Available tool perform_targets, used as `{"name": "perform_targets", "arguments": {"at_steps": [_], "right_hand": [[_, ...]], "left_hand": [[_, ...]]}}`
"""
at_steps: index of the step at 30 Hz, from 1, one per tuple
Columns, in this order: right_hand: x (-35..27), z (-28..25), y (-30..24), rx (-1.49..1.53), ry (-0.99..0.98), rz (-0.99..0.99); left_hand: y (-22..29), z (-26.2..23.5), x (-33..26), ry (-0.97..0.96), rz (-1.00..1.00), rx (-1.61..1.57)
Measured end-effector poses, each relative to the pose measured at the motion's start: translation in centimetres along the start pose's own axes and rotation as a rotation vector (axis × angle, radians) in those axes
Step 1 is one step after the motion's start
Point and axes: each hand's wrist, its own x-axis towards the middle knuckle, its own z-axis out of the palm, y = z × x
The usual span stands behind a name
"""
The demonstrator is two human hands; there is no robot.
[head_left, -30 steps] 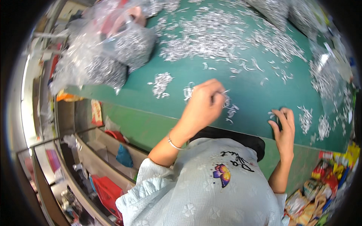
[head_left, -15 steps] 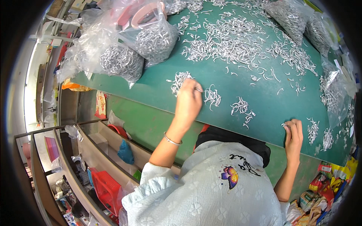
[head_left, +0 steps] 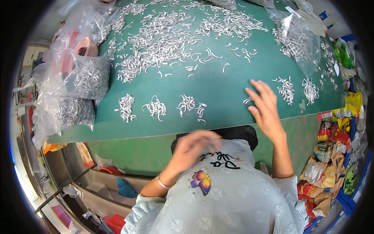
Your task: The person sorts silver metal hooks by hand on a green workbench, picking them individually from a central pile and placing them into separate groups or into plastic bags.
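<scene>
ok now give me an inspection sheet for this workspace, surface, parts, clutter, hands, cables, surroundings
Surface: green tabletop, partly covered with pieces.
Parts: curved silvery pieces in a broad spread, plus small piles nearer the person.
Clutter: filled clear plastic bags at left and right.
Left hand: blurred, in front of the shirt; holding unclear.
Right hand: fingers spread, beside loose silvery bits.
Cables: nothing seen.
Surroundings: green floor, shelving at lower left, bright packages at right.

Green floor (head_left: pixel 144 155) — brown shelving (head_left: pixel 102 198) left, blue rack (head_left: pixel 346 202) right.
</scene>
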Motion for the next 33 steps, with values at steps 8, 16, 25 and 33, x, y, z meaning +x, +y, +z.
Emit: {"name": "perform_targets", "arguments": {"at_steps": [8,16,25,33], "right_hand": [[-4.3,1.8,-1.9,0.078,-0.059,-0.115],[-9.6,1.9,-0.9,0.270,0.376,-0.147],[-9.7,-5.2,13.2,0.051,0.928,0.540],[-6.9,-7.3,18.5,0.198,0.938,0.500]], "left_hand": [[-9.7,4.4,8.4,-0.202,-0.695,-0.858],[-10.1,6.4,9.1,-0.017,-0.613,-0.907],[-5.3,17.5,22.0,-0.262,-0.242,-0.188],[-7.0,23.7,32.2,0.080,0.470,0.576]]}}
